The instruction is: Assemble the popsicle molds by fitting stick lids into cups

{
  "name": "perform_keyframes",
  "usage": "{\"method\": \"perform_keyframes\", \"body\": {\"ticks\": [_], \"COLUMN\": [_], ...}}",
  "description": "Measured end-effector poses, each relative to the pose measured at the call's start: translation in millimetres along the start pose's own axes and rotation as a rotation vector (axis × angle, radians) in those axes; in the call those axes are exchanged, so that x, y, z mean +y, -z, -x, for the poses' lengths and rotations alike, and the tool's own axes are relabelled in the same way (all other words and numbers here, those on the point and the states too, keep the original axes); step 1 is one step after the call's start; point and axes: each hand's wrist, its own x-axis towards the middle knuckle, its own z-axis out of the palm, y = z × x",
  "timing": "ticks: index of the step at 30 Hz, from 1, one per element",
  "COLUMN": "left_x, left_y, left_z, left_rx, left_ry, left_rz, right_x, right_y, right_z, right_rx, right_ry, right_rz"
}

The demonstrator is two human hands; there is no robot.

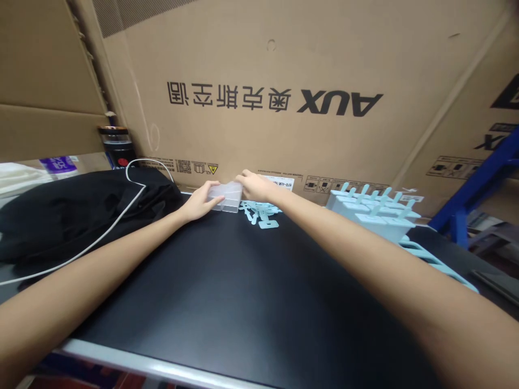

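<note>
A clear plastic box (230, 198) with compartments stands at the back of the black table, against the cardboard. My left hand (201, 201) grips its left side, thumb along the front and fingers over the top. My right hand (254, 186) is at the box's upper right corner, its fingers bent against it; part of that hand's grip is hidden. Just below and beside my right hand lies a loose pile of light blue plastic pieces (259, 212). Farther right stands a light blue mould (371, 210) with several sticks upright in its top.
Black cloth (81, 208) with a white cable (117, 219) over it lies at left, a dark jar (117, 147) behind. A large cardboard sheet (243, 48) closes off the back. A light blue rack (438, 263) and blue metal post (458, 221) are at right.
</note>
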Motion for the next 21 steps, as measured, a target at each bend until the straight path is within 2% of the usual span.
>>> {"method": "perform_keyframes", "body": {"ticks": [5, 12, 21], "left_x": [1.1, -4.0, -2.6], "left_y": [0.5, -1.6, -1.1], "left_z": [0.3, -0.7, -1.0], "left_rx": [-0.012, -0.013, -0.022], "left_ry": [0.000, -0.015, -0.047], "left_rz": [-0.016, -0.031, -0.030], "right_x": [2.6, 3.6, 5.0], "right_y": [-10.5, -17.4, -26.4], "right_z": [-0.5, -2.0, -1.9], "right_rx": [0.001, 0.069, 0.106], "right_ry": [0.003, -0.029, -0.054], "right_rz": [-0.099, -0.201, -0.203]}}
